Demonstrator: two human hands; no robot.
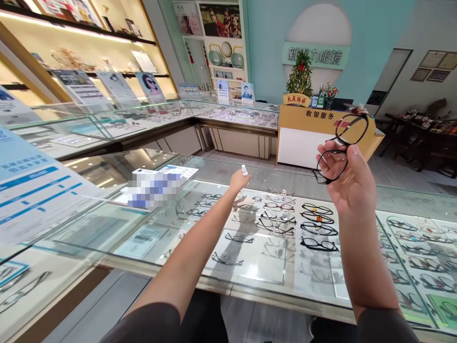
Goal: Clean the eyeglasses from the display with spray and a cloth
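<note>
My right hand (353, 183) is raised at the right, its thumb and fingers closed on a pair of black-framed eyeglasses (345, 148). The glasses are held on end, one round lens above the other. Farther left, my left hand (239, 181) reaches out over the glass counter (264, 174), closed around a small white bottle (244, 170). Only the bottle's white top shows; my fingers hide the rest. Just below that hand, a beige cloth (246, 202) lies crumpled on the counter.
Rows of eyeglasses (319, 228) lie under the counter's glass. A box (157, 186) rests on top at left, near a blue-and-white sign (32, 186). Beyond stand more display cases (235, 116) and a yellow-and-white cashier desk (300, 138) with a plant on it.
</note>
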